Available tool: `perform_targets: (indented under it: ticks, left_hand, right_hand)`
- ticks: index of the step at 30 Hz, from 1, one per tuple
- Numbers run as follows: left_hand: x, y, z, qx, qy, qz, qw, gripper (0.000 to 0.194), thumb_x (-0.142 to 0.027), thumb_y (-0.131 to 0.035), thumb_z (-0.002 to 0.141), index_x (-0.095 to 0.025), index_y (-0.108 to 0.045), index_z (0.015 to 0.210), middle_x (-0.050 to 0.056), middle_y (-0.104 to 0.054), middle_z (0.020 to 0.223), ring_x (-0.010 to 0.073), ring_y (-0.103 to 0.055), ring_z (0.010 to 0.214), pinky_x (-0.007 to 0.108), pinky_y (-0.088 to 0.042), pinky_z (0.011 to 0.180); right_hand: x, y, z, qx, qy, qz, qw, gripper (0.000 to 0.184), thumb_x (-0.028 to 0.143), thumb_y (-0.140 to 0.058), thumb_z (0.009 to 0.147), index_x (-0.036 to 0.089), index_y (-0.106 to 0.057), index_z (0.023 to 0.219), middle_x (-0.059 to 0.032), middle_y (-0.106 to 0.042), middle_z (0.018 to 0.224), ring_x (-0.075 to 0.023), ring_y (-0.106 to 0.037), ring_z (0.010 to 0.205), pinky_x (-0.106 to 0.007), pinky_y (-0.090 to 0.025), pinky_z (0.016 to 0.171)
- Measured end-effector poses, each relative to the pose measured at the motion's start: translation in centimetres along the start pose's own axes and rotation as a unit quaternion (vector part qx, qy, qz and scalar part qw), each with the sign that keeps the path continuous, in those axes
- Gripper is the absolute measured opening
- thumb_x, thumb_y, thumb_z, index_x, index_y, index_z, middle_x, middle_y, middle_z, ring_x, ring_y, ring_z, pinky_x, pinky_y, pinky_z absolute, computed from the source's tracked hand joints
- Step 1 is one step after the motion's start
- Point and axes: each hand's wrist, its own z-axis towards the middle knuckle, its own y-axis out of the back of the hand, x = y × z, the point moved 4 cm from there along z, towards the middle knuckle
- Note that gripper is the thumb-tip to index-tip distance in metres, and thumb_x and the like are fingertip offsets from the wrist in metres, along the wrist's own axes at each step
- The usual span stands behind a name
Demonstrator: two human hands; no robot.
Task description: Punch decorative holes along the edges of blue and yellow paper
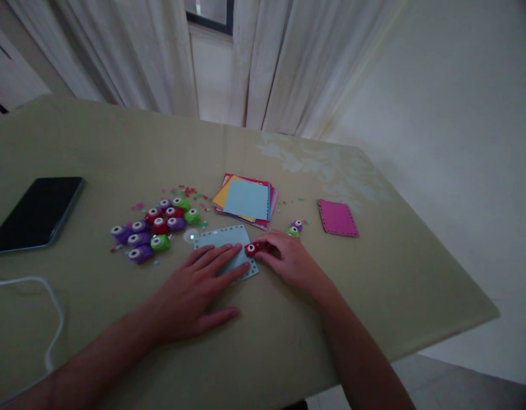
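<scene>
Head view: left hand (194, 291) spread flat, palm down, pinning the pale blue card (228, 234) to the table (271, 341) just below frame centre. Right hand (286, 256) pinches a red one-eyed punch (251, 249) at the card's right edge. Looks like edge punching. Advice: hold card flat, seat punch square to the edge, match spacing of the visible holes, squeeze evenly, left fingertips clear of it. Can't tell how deep the card sits in the punch.
</scene>
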Motion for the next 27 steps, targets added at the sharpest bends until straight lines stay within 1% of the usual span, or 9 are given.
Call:
perform_targets:
  ticks: [4, 7, 11, 13, 16, 19, 21, 24, 27]
  left_hand:
    - [0.0, -0.1, 0.0, 0.0, 0.001, -0.004, 1.0, 0.078, -0.068, -0.056, 0.104, -0.037, -0.035, 0.172, 0.009, -0.034, 0.179, 0.0374, -0.045, 0.157, 0.057, -0.033, 0.127]
    - [0.0, -0.1, 0.1, -0.001, 0.0, -0.002, 1.0, 0.078, -0.068, -0.056, 0.105, -0.036, -0.034, 0.173, 0.009, -0.032, 0.18, 0.037, -0.044, 0.157, 0.057, -0.032, 0.127]
    - [0.0, -0.2, 0.1, -0.001, 0.0, 0.008, 1.0, 0.077, -0.069, -0.054, 0.105, -0.035, -0.035, 0.172, 0.01, -0.032, 0.18, 0.0362, -0.042, 0.159, 0.056, -0.032, 0.128]
    - [0.0, -0.2, 0.1, 0.006, -0.001, 0.013, 1.0, 0.077, -0.069, -0.053, 0.106, -0.034, -0.035, 0.172, 0.011, -0.032, 0.18, 0.0361, -0.041, 0.159, 0.057, -0.032, 0.127]
    - [0.0, -0.1, 0.1, 0.017, 0.0, 0.015, 1.0, 0.077, -0.07, -0.052, 0.106, -0.033, -0.037, 0.172, 0.012, -0.034, 0.179, 0.0359, -0.04, 0.16, 0.057, -0.031, 0.127]
    - [-0.1, 0.0, 0.2, 0.017, 0.004, 0.015, 1.0, 0.076, -0.07, -0.053, 0.105, -0.033, -0.039, 0.171, 0.012, -0.036, 0.178, 0.0358, -0.041, 0.16, 0.057, -0.031, 0.128]
    - [-0.1, 0.0, 0.2, 0.017, 0.004, 0.016, 1.0, 0.076, -0.069, -0.054, 0.105, -0.033, -0.04, 0.17, 0.013, -0.034, 0.179, 0.0362, -0.04, 0.16, 0.057, -0.03, 0.128]
    - [0.0, -0.2, 0.2, 0.021, 0.002, 0.012, 1.0, 0.076, -0.069, -0.055, 0.105, -0.033, -0.041, 0.169, 0.013, -0.032, 0.179, 0.0374, -0.041, 0.159, 0.058, -0.03, 0.127]
    - [0.1, -0.5, 0.2, 0.017, 0.006, 0.003, 1.0, 0.075, -0.071, -0.055, 0.104, -0.034, -0.043, 0.168, 0.012, -0.034, 0.179, 0.0385, -0.043, 0.157, 0.059, -0.03, 0.127]
  right_hand:
    - [0.0, 0.3, -0.2, -0.019, -0.002, 0.009, 1.0, 0.023, 0.017, -0.075, 0.098, 0.02, -0.076, 0.121, -0.0083, -0.078, 0.117, -0.0197, -0.073, 0.096, -0.034, -0.057, 0.09]
    - [0.2, 0.4, -0.2, -0.047, -0.007, 0.035, 0.998, 0.02, 0.025, -0.077, 0.098, 0.02, -0.076, 0.118, -0.0086, -0.077, 0.117, -0.0193, -0.073, 0.094, -0.033, -0.059, 0.086]
    - [-0.2, 0.0, 0.0, -0.063, -0.071, 0.104, 0.99, 0.022, 0.036, -0.077, 0.099, 0.019, -0.075, 0.113, -0.0077, -0.08, 0.107, -0.0193, -0.075, 0.089, -0.032, -0.059, 0.079]
    - [-0.6, -0.5, 0.3, -0.042, -0.106, 0.145, 0.983, 0.023, 0.039, -0.076, 0.099, 0.019, -0.075, 0.11, -0.0072, -0.081, 0.102, -0.0194, -0.075, 0.087, -0.032, -0.059, 0.079]
    - [-1.0, -1.0, 0.9, -0.019, -0.126, 0.168, 0.978, 0.023, 0.038, -0.079, 0.095, 0.018, -0.075, 0.105, -0.006, -0.082, 0.096, -0.0186, -0.075, 0.086, -0.031, -0.058, 0.078]
    - [-1.5, -1.0, 1.5, -0.003, -0.138, 0.17, 0.976, 0.023, 0.036, -0.083, 0.089, 0.018, -0.075, 0.1, -0.0032, -0.077, 0.088, -0.016, -0.07, 0.078, -0.027, -0.054, 0.069]
    - [-1.8, -0.9, 2.0, 0.024, -0.159, 0.192, 0.968, 0.025, 0.037, -0.084, 0.087, 0.017, -0.074, 0.098, -0.0015, -0.074, 0.084, -0.0145, -0.067, 0.073, -0.025, -0.052, 0.062]
    - [-1.9, -0.6, 2.8, 0.08, -0.204, 0.221, 0.95, 0.026, 0.036, -0.086, 0.085, 0.017, -0.072, 0.096, -0.002, -0.075, 0.084, -0.0132, -0.066, 0.07, -0.023, -0.052, 0.06]
    - [-1.6, -0.2, 3.7, 0.14, -0.242, 0.21, 0.937, 0.03, 0.035, -0.089, 0.082, 0.017, -0.068, 0.095, -0.0025, -0.077, 0.086, -0.0111, -0.063, 0.063, -0.022, -0.051, 0.056]
